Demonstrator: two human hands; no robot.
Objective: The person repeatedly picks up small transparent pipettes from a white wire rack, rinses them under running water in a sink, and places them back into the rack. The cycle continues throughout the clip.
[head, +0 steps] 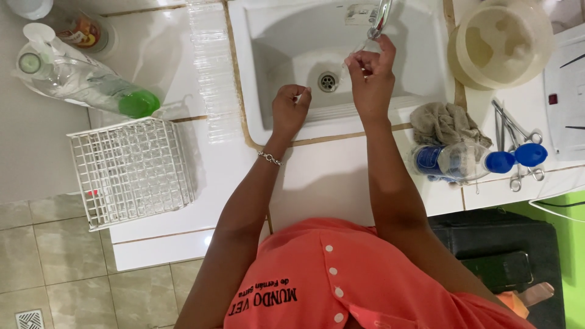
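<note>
Nearest on the white surface (341, 183) lie a white wire basket (131, 170) at the left and a blue-capped bottle (463, 161) beside metal scissors (518, 137) at the right. Over the white sink (268, 67), the left hand (289, 109) is closed around a small pale item too hidden to identify, a bracelet (269, 158) at its wrist. Farther in, the right hand (372, 76) pinches a thin clear tube (353, 58) under the tap (379, 18), above the drain (328, 81).

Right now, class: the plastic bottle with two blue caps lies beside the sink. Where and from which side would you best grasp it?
Probably around the clear middle of the bottle, coming from above: it lies on its side on the counter, its round body exposed on top. The grey cloth crowds its far side.
</note>
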